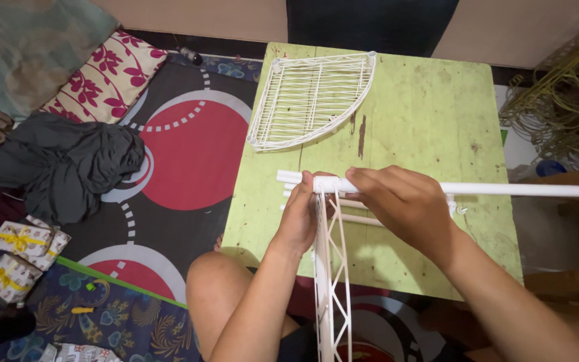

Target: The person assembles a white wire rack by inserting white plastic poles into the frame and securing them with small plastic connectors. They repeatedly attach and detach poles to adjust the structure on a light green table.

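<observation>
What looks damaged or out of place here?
The green table has worn paint: dark scratches and chips beside the flat wire shelf. A dark cloth lies crumpled on the floor mat. The white pole and both hands look normal.

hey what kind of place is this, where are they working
Probably a living space at home, with work done on the floor. A patterned cushion and crumpled dark clothing lie on a circle-print mat beside a low green table.
</observation>
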